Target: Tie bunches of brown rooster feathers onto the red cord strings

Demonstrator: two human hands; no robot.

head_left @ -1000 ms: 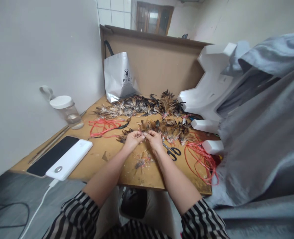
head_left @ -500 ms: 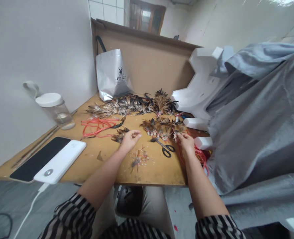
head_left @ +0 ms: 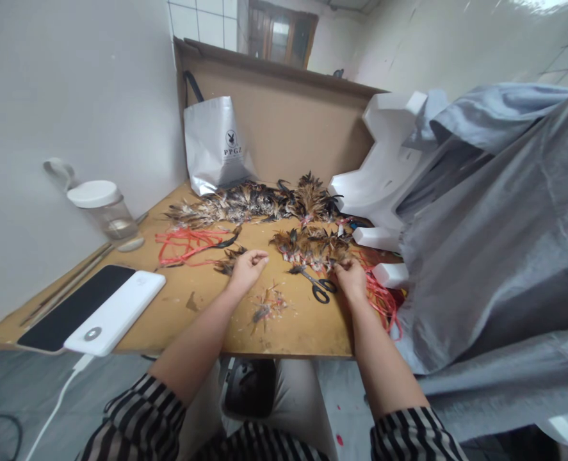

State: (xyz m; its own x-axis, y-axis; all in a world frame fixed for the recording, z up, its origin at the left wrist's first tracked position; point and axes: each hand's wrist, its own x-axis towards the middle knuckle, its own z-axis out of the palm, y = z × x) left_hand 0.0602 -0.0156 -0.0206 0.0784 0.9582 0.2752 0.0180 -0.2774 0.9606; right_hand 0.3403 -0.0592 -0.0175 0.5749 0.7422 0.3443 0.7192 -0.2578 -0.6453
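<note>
Ragged brown, black-tipped feather row [head_left: 310, 248]
Right hand [head_left: 353, 279] meets its end, left hand [head_left: 248, 269] curls; both grips unclear. Bare desk [head_left: 319, 330] separates scissors [head_left: 315, 282] from the front edge.

A pale wall [head_left: 72, 83] is standing on the left. A yellow-brown bench [head_left: 293, 336] is sitting over a grey floor [head_left: 5, 381]. A big brown board [head_left: 298, 115] is standing up behind the bench. Farther back, white square tiles [head_left: 210, 25] are covering a wall, and a brown wooden frame with glass [head_left: 281, 35] is showing beside them. Bright light [head_left: 545, 5] is shining at the top right.
</note>
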